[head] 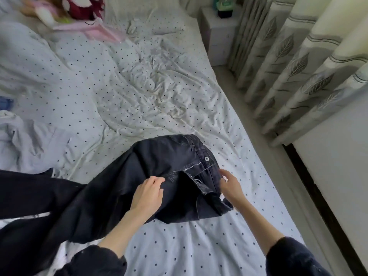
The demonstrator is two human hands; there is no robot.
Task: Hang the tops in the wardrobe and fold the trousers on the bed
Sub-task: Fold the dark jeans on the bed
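Lying on the dotted bed (pixel 199 246), black denim jeans (pixel 159 162) are touched by loosely spread left fingers (pixel 153 182) and right fingers (pixel 225 174).

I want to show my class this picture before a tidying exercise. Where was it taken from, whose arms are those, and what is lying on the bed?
The camera sits on a person's head and looks down, so the two arms are that person's own. No machine is involved. The left hand rests on dark jeans spread on the dotted bed sheet; the right hand is at the waistband edge, though a firm grip cannot be confirmed. The fly is open and the button shows. A pale garment lies crumpled at left, pink hangers lie farther up the bed, and leaf-print curtains hang at right.
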